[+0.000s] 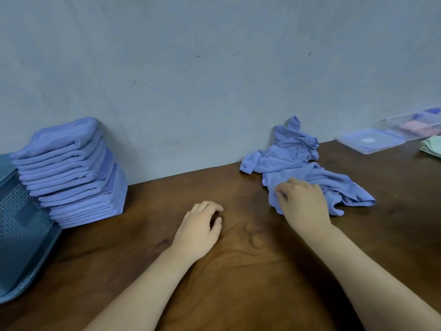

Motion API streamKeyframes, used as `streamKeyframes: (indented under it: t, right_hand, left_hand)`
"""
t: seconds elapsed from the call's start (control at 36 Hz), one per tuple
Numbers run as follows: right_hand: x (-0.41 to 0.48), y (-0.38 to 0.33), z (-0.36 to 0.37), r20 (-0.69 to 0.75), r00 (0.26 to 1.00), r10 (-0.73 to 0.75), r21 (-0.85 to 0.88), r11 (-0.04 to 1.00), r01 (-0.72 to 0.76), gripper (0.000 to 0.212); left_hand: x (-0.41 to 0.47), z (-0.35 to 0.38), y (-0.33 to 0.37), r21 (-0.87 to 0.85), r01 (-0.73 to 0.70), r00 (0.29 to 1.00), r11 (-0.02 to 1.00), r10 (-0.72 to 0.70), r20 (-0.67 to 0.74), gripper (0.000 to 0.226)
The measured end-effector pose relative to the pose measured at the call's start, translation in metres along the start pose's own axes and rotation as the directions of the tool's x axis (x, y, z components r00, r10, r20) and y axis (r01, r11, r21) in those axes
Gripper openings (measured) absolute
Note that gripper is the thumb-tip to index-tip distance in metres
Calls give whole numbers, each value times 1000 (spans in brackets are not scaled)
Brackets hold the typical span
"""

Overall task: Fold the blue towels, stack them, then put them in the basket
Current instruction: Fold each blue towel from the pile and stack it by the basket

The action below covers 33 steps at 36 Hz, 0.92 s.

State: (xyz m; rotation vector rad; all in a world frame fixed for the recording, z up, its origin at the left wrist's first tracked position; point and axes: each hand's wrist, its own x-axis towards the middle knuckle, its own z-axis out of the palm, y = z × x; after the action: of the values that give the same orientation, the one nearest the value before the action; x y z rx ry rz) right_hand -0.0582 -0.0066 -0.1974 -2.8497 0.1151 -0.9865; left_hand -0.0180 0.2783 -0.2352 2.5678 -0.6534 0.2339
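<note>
Right grip (301,203): fingers curled down onto the near left edge of the loose towels (291,158), bunching the cloth under the fingertips. We read this as grasping, though the palm hides the pinch itself.

Left grip (201,225): released, fingers loosely curled, holding nothing. It rests on the bare tabletop (238,271), apart from the cloth and to the left of the right grip.

- The loose towels start directly under the right grip and run away from it toward the wall (214,68). That is the heap's long axis, and a flatter tail spreads out to the grip's right.
- The right grip is on the heap and the left is well short of it, so we judge the right draws a towel toward the open tabletop between the two grips.
- The cloth is blue, thin, limp and heavily creased, and it peaks where it leans against the wall. We cannot count how many towels are in the heap.

Well to the left of the left grip stands the folded stack (71,173), tall, with its upper layers stepped back toward the wall. The basket (19,235) sits beside the stack's left flank and looks to be touching it. It is grey-blue and perforated.

Far right of the right grip are a clear box (372,143) and a green cloth (432,146).
</note>
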Motion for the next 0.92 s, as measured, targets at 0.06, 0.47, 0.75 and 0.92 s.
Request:
streamKeyframes:
  t: [0.06,0.47,0.75,0.92]
  right_hand:
    - [-4,-26,-6,29,999,-37,105,994,34,17]
    - [-4,-53,-3,330,943,44,-68,997,-23,65]
    - [-8,-83,24,452,892,-29,125,992,-31,44]
    - [8,-111,16,528,798,-290,540,840,-52,34]
  left_hand:
    - [-6,-3,-3,-58,16,999,998,-18,-31,27]
    - [-38,-20,-11,-427,146,978,893,-196,-77,34]
    - [-44,-30,-4,-457,-59,998,888,44,-44,58]
    - [-42,-34,-26,-303,-59,996,951,36,-80,60]
